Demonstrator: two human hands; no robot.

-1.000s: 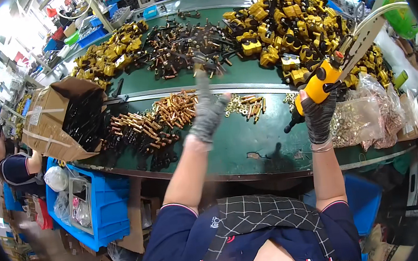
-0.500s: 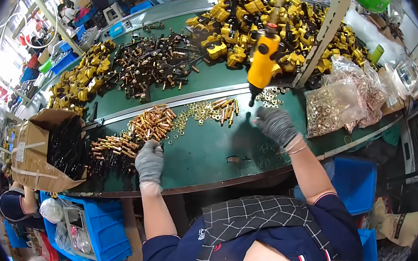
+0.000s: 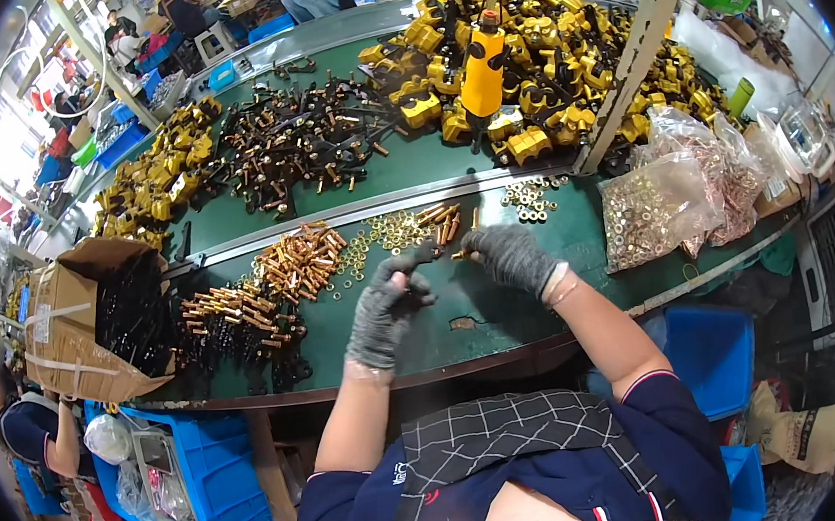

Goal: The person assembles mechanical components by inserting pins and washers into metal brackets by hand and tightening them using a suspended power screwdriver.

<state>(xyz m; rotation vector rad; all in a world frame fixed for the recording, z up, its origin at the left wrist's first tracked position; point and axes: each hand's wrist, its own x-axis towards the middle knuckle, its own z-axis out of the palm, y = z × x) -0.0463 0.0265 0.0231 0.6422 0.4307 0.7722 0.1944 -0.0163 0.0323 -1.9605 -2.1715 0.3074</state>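
Observation:
My left hand [image 3: 383, 319], in a grey knit glove, has moved in front of the brass rings and is closed on a slim black part [image 3: 422, 256]. The part's end points toward my right hand [image 3: 513, 259], gloved the same way, whose fingertips are pinched by a small copper-coloured stud [image 3: 475, 219]. My fingers partly hide that stud. Just beyond lie a few loose copper studs [image 3: 442, 222] and a spread of brass rings [image 3: 387, 230]. Farther left is a pile of copper studs [image 3: 299, 262], with black parts bearing studs [image 3: 243, 327] in front of it.
A yellow power screwdriver [image 3: 482, 75] hangs over heaped yellow-and-black parts [image 3: 569, 55]. Black parts with studs [image 3: 305, 136] cover the middle of the far side. A cardboard box [image 3: 71, 319] of black pieces stands left; a bag of rings [image 3: 659, 212] lies right, past a metal post [image 3: 629, 59].
My left hand has moved right from the stud pile and now holds a black part. My right hand has come left, close to it. The yellow screwdriver has swung away, up and left.

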